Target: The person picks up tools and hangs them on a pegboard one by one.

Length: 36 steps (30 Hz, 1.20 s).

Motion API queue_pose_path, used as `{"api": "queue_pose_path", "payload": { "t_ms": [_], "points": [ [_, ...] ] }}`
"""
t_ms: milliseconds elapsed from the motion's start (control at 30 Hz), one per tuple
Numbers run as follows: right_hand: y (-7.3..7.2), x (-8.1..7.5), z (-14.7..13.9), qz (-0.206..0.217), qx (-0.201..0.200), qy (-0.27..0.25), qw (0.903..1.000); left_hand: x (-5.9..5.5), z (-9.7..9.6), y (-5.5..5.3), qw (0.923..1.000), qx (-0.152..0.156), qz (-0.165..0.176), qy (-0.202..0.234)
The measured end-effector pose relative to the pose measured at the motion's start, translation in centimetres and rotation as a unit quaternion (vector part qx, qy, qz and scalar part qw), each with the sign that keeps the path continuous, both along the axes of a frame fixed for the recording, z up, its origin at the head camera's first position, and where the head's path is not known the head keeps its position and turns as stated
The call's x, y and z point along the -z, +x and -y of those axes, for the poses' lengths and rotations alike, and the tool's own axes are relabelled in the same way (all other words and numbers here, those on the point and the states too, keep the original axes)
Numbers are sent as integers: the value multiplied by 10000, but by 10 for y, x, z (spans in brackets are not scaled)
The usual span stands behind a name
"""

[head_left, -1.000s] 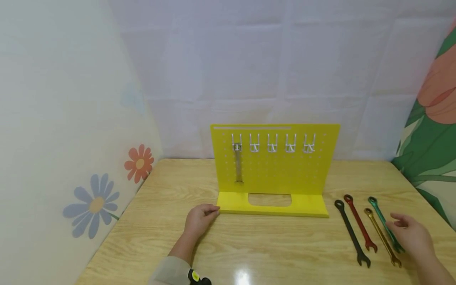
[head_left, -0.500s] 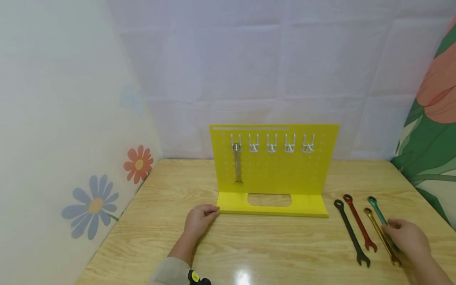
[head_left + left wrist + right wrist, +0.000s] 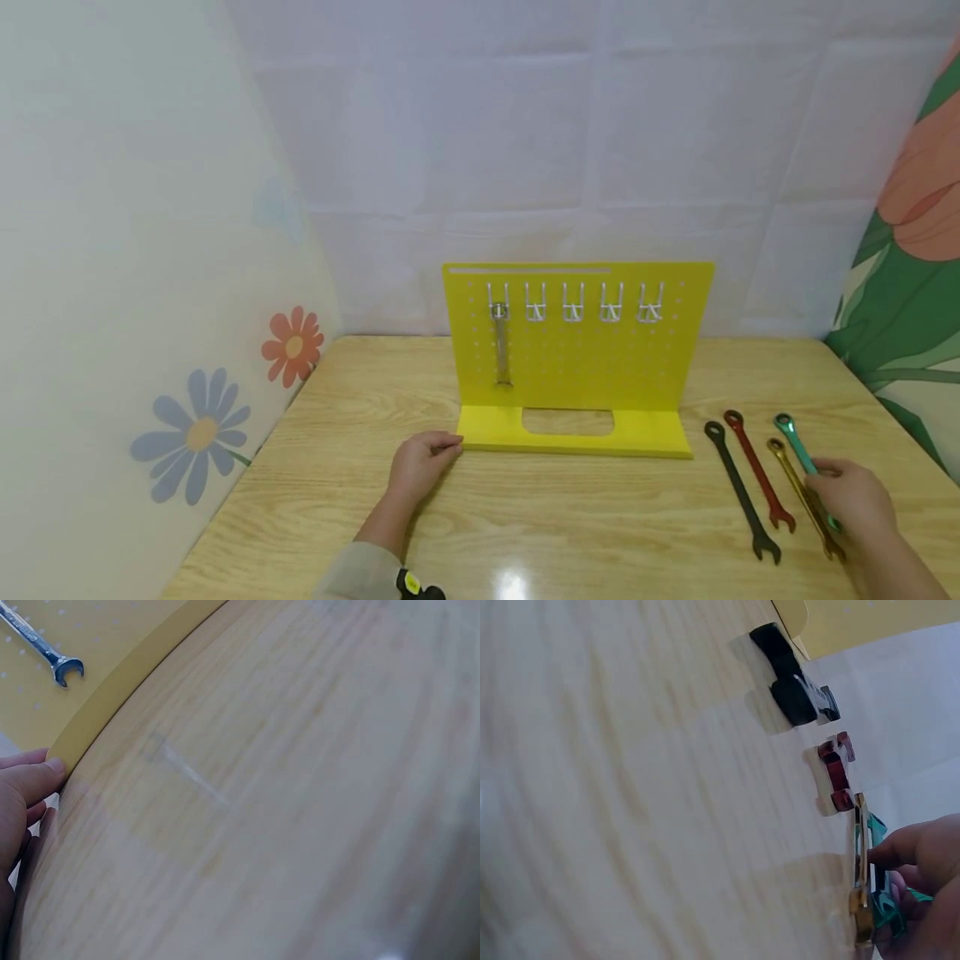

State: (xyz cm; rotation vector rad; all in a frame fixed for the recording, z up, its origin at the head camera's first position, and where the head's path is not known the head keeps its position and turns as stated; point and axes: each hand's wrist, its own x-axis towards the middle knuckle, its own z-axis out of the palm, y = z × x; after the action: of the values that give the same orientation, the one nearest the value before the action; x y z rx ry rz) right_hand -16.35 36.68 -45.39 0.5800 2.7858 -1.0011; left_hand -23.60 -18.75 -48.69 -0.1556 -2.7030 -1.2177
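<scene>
My right hand (image 3: 857,500) pinches the green wrench (image 3: 798,446) around the middle of its shaft, with the thumb and fingers on either side. Its ring end points away from me; in the right wrist view the green wrench (image 3: 887,913) shows partly behind the fingers. Close along its left lies a gold wrench (image 3: 793,477). My left hand (image 3: 422,465) holds the front left corner of the yellow pegboard stand (image 3: 487,423), thumb against the edge in the left wrist view. A silver wrench (image 3: 502,354) hangs from the leftmost hook.
A red wrench (image 3: 759,472) and a black wrench (image 3: 738,487) lie on the wooden table (image 3: 570,525), left of the gold one. Several white wire hooks (image 3: 573,312) line the upper board. A white cloth backdrop (image 3: 525,150) stands behind.
My right hand has moved left and down onto the green wrench and taken hold of it; the wrench has shifted slightly. My left hand has stayed at the stand's corner.
</scene>
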Motion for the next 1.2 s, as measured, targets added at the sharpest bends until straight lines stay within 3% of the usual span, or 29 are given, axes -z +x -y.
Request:
{"api": "queue_pose_path", "payload": {
  "t_ms": [267, 667, 900, 1200],
  "points": [
    [0, -3, 3, 45, 135, -300, 9994, -1, 0, 1, 10000, 14, -49, 8],
    [0, 1, 4, -444, 997, -1354, 9848, -3, 0, 1, 10000, 20, -89, -19],
    [0, -8, 13, -659, 879, -1656, 9800, -3, 0, 2, 10000, 7, -11, 40],
    [-2, -17, 40, -1734, 444, -2051, 9622, -3, 0, 3, 10000, 0, -21, -4]
  ]
}}
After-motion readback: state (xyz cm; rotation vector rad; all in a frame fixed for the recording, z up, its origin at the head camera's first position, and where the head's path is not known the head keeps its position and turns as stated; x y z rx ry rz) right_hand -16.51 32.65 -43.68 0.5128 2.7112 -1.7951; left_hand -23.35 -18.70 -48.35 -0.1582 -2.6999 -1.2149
